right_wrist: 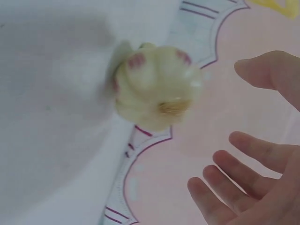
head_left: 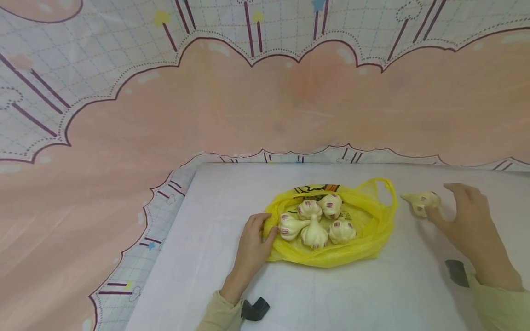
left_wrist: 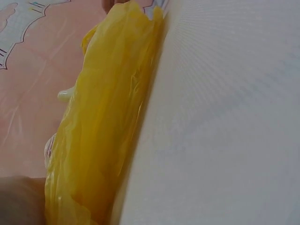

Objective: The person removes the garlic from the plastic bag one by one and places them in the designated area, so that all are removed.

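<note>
A yellow plastic bag [head_left: 331, 259] lies spread on the white table, its mouth facing up. Several cream garlic bulbs [head_left: 314, 234] with purple marks are inside it. At the bag's left rim, my left hand [head_left: 253, 246] holds the edge between thumb and fingers; the left wrist view shows mostly the bag's side [left_wrist: 103, 112], with the grip hidden. To the right of the bag, one more garlic bulb [head_left: 428, 200] lies on the table. My right hand [head_left: 472, 225] is beside that bulb, fingers spread, and the right wrist view shows a gap between them.
The white table [head_left: 198, 257] meets a pink and white patterned cloth [head_left: 265, 110] at the back and left. A handle loop [head_left: 390, 188] of the bag stands up at its right end, near the single bulb. Dark wrist devices [head_left: 255, 309] sit on both wrists.
</note>
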Available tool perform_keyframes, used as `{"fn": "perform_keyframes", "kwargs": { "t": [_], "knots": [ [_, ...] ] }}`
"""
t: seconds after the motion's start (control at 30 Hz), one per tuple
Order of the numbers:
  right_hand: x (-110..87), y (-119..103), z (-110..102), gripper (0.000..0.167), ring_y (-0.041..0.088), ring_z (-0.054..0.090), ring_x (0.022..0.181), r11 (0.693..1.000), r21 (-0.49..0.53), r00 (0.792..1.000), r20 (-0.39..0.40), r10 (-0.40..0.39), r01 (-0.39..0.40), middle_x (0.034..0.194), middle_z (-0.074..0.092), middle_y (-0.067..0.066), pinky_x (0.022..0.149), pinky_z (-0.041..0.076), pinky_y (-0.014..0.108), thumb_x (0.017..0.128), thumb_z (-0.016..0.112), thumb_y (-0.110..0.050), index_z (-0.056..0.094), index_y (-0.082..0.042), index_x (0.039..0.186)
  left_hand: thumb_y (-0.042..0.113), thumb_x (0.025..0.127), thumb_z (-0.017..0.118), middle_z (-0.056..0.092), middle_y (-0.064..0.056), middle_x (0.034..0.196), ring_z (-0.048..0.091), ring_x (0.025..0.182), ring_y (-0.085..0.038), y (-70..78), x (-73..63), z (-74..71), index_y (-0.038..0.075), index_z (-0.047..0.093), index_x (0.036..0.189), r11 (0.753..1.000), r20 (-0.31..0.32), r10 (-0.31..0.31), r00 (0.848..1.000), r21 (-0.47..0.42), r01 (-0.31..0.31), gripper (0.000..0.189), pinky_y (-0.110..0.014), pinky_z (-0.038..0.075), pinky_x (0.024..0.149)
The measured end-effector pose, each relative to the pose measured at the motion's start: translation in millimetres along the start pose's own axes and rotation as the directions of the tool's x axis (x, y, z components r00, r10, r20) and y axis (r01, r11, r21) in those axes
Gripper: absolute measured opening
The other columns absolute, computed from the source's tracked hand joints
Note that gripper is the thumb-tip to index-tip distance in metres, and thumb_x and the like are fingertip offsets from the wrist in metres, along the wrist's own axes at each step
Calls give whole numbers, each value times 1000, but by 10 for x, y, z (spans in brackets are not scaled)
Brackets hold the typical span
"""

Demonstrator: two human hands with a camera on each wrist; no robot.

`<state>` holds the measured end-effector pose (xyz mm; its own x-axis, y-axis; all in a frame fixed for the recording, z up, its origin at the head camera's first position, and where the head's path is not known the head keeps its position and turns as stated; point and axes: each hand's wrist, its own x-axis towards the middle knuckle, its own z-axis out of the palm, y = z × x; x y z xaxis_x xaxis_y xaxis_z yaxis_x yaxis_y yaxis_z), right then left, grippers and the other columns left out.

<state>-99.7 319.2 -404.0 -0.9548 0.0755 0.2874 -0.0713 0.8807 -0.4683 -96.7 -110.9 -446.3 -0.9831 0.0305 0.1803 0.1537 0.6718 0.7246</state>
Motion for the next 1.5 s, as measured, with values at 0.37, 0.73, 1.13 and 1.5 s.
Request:
{"fn": "perform_keyframes", "kwargs": {
  "t": [0.37, 0.73, 1.13, 1.5],
  "knots": [
    [2, -243, -105, 64, 59, 27, 129, 996, 25, 996, -15, -86, 87, 143, 31, 40, 107, 23, 72, 88, 68, -6, 36, 14, 140, 17, 95, 68, 61, -8, 122, 60, 103, -20, 19, 6, 0, 6, 63, 125, 1000, 6, 15, 1000, 2, -15, 32, -38, 53, 88],
    [23, -470, -145, 64, 55, 36, 125, 973, 55, 968, -123, -218, 226, 140, 39, 36, 105, 29, 69, 82, 73, -1, 43, 9, 138, 15, 96, 67, 62, -8, 121, 60, 98, -18, 12, 16, -3, 7, 64, 124, 1000, 3, 21, 1000, 2, -21, 30, -36, 52, 85],
    [-26, -679, -32, 61, 51, 45, 118, 955, 45, 951, -123, -285, 292, 135, 45, 31, 92, 40, 69, 81, 73, -1, 47, 5, 136, 16, 95, 68, 62, -7, 120, 61, 100, -19, -7, 7, -1, 7, 64, 122, 1000, -1, 25, 1000, 8, -25, 29, -37, 53, 85],
    [-59, -828, 47, 61, 48, 45, 119, 964, 41, 965, 3, -264, 264, 137, 44, 29, 92, 41, 68, 85, 74, -7, 45, 4, 138, 15, 95, 68, 62, -8, 119, 61, 98, -19, -16, 8, -1, 7, 65, 121, 999, -1, 35, 999, -3, -35, 27, -36, 53, 85]
  ]
}}
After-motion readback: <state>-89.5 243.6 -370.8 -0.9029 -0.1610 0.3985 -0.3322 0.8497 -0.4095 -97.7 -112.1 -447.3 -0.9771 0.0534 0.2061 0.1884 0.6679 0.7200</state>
